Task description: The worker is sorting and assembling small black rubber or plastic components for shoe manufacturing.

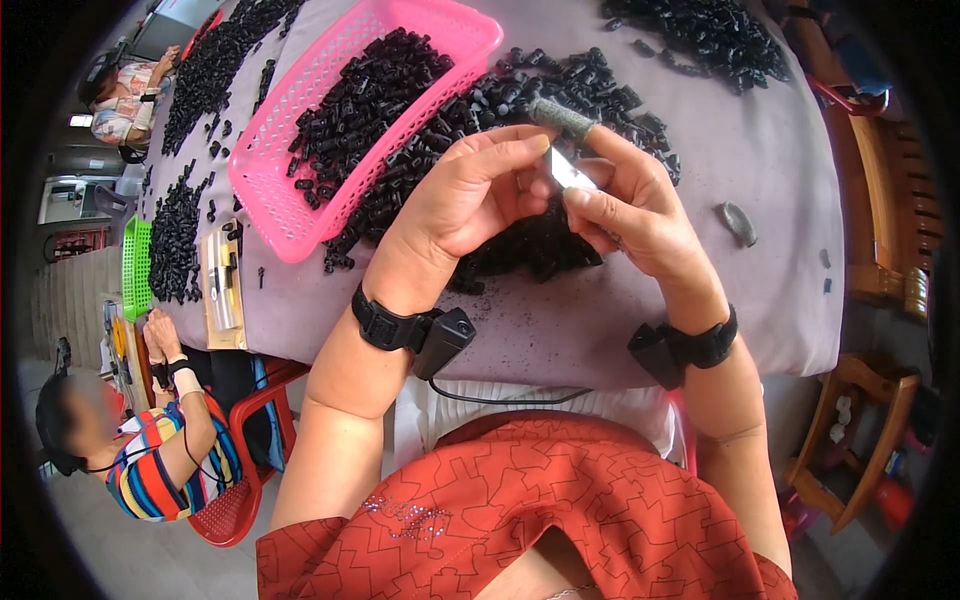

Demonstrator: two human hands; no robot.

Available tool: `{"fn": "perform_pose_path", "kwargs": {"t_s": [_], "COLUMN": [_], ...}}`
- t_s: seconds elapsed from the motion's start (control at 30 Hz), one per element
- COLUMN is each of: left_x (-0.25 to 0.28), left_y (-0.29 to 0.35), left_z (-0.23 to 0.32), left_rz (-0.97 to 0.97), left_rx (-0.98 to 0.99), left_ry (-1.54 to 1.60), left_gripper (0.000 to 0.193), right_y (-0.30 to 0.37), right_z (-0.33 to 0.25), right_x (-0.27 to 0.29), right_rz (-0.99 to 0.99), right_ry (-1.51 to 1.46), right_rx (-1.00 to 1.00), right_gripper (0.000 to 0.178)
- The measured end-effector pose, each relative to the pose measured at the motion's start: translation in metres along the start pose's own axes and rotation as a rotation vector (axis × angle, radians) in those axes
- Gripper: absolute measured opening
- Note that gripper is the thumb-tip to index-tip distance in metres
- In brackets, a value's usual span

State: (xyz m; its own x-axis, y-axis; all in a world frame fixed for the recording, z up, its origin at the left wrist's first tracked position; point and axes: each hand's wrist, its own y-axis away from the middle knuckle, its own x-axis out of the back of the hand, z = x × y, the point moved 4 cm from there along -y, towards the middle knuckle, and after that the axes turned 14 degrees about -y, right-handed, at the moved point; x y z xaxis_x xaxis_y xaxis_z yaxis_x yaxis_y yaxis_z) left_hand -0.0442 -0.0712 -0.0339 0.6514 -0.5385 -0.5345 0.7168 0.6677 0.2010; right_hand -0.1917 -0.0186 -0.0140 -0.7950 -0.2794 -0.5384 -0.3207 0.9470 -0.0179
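Observation:
My right hand (645, 205) is closed in a pinch on a small, shiny, flat metal-looking piece (572, 174). A grey speckled finger sleeve (560, 118) covers the tip of its index finger. Facing it, my left hand (470, 190) is also pinched, its thumb right at the far end of the shiny piece. What lies between the left fingers is hidden. Both hands are raised over a heap of small black plastic parts (540, 245). To their left stands a pink perforated basket (470, 28), holding many more such parts.
A grey cloth covers the table (780, 290). Another grey finger sleeve (738, 225) lies at the right. More black parts are piled at the far right (720, 45) and along the left, near a green basket (136, 268). Two other people sit at the left side.

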Motion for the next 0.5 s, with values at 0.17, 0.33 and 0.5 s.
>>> {"fn": "perform_pose_path", "kwargs": {"t_s": [0.17,0.33,0.5], "left_x": [0.0040,-0.0006,0.0030], "left_y": [-0.0010,-0.0003,-0.0007], "left_z": [-0.0038,-0.0008,0.0002], "left_rz": [0.004,0.046,0.011], "left_rx": [0.017,0.009,0.005], "left_ry": [0.002,0.031,-0.013], "left_gripper": [0.018,0.018,0.018], "right_y": [-0.0001,-0.0002,-0.0020], "right_z": [-0.0021,-0.0019,-0.0040], "right_x": [-0.0023,0.0025,0.0024], "right_rz": [-0.003,0.005,0.025], "right_ry": [0.017,-0.008,-0.001], "right_rx": [0.001,-0.010,-0.007], "right_gripper": [0.049,0.048,0.047]}}
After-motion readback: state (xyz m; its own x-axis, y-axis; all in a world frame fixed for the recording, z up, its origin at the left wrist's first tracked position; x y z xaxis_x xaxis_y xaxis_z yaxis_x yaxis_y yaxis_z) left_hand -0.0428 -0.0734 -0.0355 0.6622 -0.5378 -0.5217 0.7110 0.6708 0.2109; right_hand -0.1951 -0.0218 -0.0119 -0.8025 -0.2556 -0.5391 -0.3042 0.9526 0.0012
